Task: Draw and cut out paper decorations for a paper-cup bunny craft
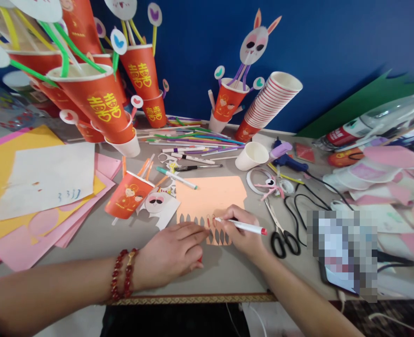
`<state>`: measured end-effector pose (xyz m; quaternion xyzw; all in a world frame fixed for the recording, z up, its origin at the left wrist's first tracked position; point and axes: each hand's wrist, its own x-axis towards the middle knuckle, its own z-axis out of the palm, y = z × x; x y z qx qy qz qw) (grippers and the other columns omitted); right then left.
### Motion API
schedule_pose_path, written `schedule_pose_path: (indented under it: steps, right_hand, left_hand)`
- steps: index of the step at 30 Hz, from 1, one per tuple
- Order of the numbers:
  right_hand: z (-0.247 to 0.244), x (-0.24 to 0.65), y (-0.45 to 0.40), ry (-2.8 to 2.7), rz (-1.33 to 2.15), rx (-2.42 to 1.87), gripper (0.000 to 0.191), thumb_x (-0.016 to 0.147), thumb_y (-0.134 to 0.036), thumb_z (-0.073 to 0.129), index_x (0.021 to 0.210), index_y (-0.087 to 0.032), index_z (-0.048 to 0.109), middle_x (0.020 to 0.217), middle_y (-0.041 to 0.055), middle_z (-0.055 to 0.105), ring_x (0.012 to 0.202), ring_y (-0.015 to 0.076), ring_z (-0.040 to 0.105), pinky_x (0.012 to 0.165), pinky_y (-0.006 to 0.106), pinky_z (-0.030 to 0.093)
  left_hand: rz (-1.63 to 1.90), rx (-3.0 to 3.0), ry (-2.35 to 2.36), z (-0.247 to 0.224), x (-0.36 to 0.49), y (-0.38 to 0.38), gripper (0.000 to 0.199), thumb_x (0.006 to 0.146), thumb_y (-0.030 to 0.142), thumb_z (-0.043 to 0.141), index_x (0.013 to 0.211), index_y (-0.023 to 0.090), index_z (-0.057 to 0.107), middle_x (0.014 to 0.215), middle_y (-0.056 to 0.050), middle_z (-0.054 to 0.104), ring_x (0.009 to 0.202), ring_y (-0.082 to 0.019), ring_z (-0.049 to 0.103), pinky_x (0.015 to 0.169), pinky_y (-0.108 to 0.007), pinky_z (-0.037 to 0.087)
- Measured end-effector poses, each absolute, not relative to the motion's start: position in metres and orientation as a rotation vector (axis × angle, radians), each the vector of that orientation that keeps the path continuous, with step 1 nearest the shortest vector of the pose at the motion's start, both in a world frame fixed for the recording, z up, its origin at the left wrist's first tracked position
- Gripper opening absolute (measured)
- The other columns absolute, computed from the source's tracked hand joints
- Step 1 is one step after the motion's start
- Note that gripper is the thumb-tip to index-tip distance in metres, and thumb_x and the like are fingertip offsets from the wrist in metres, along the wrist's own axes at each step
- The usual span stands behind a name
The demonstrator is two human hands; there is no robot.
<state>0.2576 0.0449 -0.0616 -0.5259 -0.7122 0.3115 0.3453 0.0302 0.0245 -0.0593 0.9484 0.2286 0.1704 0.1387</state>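
Observation:
An orange sheet of paper [210, 194] lies flat on the table, with leaf-shaped holes along its near edge and small red outlines drawn between them. My right hand [241, 229] grips a white marker with a red end [247, 227], its tip on the paper near the outlines. My left hand [173, 252] rests palm down at the paper's lower left edge, fingertips pressing on it; a bit of red shows under its fingers. A teal-capped marker [181, 179] lies over the paper's upper left corner. Left of the paper is a white cutout with a drawn face [155, 202].
Red cups [129, 194] with paper figures stand at the left and back. Scissors [280, 234], a blue glue gun [289, 161] and black cables lie to the right. Coloured sheets [45, 182] cover the left side. A stack of cups [272, 103] leans at the back.

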Motion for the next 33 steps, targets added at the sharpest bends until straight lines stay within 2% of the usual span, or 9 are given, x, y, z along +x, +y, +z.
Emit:
schedule_pose_path:
  steps: [33]
  right_hand:
    - [-0.0566, 0.2573, 0.0452, -1.905, 0.809, -1.295, 0.02, 0.075, -0.016, 0.049, 0.056, -0.022, 0.044, 0.049, -0.0051, 0.045, 0.046, 0.0111, 0.041, 0.048, 0.024, 0.031]
  left_hand:
    - [0.472, 2.742, 0.669, -0.0599, 0.0303, 0.0243, 0.021, 0.094, 0.034, 0.052, 0.09, 0.015, 0.061, 0.128, -0.01, 0.062, 0.124, -0.022, 0.053, 0.108, -0.039, 0.043]
